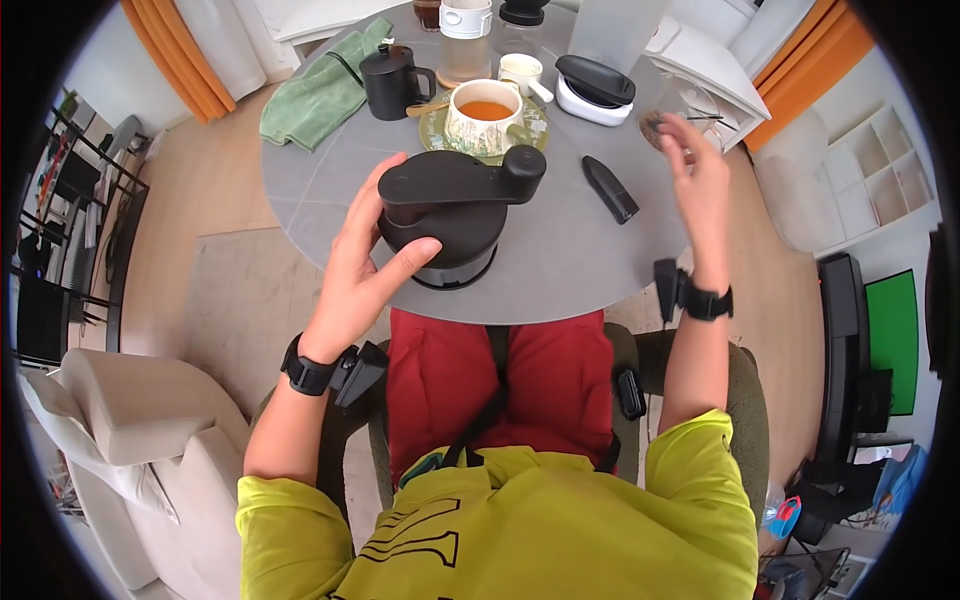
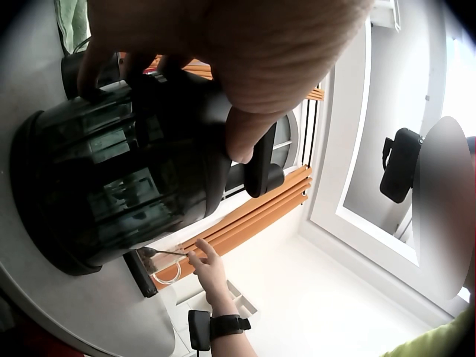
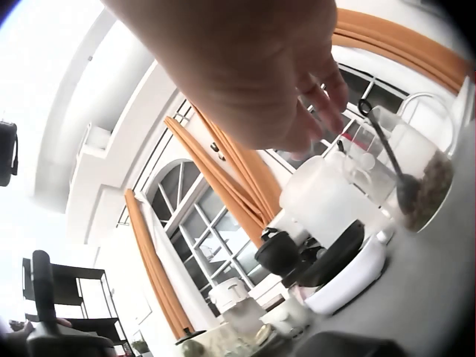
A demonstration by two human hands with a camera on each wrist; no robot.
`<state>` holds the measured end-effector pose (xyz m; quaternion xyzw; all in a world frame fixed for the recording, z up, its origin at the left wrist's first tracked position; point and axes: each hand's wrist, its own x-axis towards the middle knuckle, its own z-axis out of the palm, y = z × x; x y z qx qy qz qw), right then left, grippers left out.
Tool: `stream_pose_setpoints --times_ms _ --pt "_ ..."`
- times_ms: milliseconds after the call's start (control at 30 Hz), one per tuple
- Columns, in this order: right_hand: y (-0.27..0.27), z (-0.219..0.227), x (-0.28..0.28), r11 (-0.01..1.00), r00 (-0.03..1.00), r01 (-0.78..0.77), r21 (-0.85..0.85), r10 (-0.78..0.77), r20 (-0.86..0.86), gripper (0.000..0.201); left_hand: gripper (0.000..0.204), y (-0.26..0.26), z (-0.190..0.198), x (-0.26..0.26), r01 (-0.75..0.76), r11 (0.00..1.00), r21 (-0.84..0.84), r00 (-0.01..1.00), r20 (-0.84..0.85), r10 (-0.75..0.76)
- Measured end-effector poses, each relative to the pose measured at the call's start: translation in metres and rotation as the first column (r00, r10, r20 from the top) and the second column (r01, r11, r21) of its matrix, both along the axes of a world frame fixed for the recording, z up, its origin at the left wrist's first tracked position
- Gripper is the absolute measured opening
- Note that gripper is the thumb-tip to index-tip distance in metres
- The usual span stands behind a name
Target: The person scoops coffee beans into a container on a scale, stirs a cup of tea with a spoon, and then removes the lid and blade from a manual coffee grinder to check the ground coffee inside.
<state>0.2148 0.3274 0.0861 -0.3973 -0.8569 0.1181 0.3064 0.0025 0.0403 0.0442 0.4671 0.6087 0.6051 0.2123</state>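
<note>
My left hand (image 1: 350, 270) grips a black crank-top canister (image 1: 440, 225), its fingers on the far left side and its thumb across the front of the lid. The canister stands on the grey table, and in the left wrist view its walls (image 2: 111, 186) look dark and see-through. My right hand (image 1: 697, 180) hovers at the table's right side with bent fingers and nothing in them. Close by stands a clear jar (image 3: 405, 123) with brown granules (image 3: 433, 186) in it. A dark spoon (image 3: 385, 145) leans out of the jar, its looped end near my right fingertips.
Behind the canister, a cup (image 1: 485, 128) of orange liquid stands on a green plate (image 1: 432, 140). A black jug (image 1: 392, 85) and a green cloth (image 1: 315, 100) are at the left. A slim black device (image 1: 610, 190) lies near a white-and-black object (image 1: 595, 100).
</note>
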Motion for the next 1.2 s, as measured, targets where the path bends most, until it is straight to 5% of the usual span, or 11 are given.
stream_pose_setpoints --times_ms 133,300,533,600,700,800,833,933,967,1133,1200 --pt "-0.065 -0.005 -0.018 0.831 0.772 -0.548 -0.100 0.456 -0.443 0.048 0.060 0.000 0.001 0.001 -0.008 1.000 -0.001 1.000 0.006 0.008" --pt "-0.120 0.006 -0.034 0.610 0.490 -0.790 -0.068 0.560 -0.668 0.072 0.059 0.000 0.001 0.002 0.007 1.000 0.007 1.000 0.026 -0.007" --pt "-0.103 0.002 -0.005 0.431 0.470 -0.874 -0.225 0.628 -0.621 0.060 0.056 0.000 0.002 0.001 0.012 1.000 0.023 1.000 0.025 -0.012" --pt "-0.119 0.002 -0.018 0.479 0.456 -0.855 -0.198 0.513 -0.727 0.051 0.056 0.000 0.000 0.001 0.007 1.000 0.020 1.000 0.001 -0.007" --pt "-0.154 0.004 -0.045 0.732 0.494 -0.678 -0.072 0.381 -0.782 0.042 0.055 0.000 0.000 0.001 0.001 1.000 0.017 1.000 -0.016 -0.001" --pt "-0.149 0.001 -0.032 0.729 0.575 -0.682 -0.060 0.484 -0.660 0.045 0.055 0.001 0.002 0.002 0.007 1.000 0.022 1.000 0.011 -0.007" --pt "-0.147 0.004 -0.021 0.761 0.677 -0.614 -0.209 0.372 -0.635 0.043 0.055 0.001 0.002 0.003 0.019 0.999 0.026 0.999 0.028 -0.020" --pt "-0.149 0.010 -0.025 0.790 0.654 -0.567 -0.233 0.259 -0.711 0.040 0.055 0.000 -0.001 0.000 -0.004 1.000 0.008 0.999 -0.041 0.005" --pt "-0.145 0.002 -0.037 0.764 0.529 -0.644 -0.048 0.399 -0.749 0.039 0.055 0.001 -0.001 0.001 0.000 1.000 0.008 0.999 -0.041 0.000" --pt "-0.147 -0.007 -0.028 0.718 0.533 -0.692 -0.072 0.442 -0.721 0.042 0.056 0.001 0.001 0.001 0.012 1.000 0.026 1.000 0.001 -0.012" --pt "-0.134 -0.002 -0.018 0.582 0.489 -0.788 -0.202 0.392 -0.779 0.047 0.056 0.000 0.000 0.001 0.007 1.000 0.022 1.000 -0.001 -0.007"
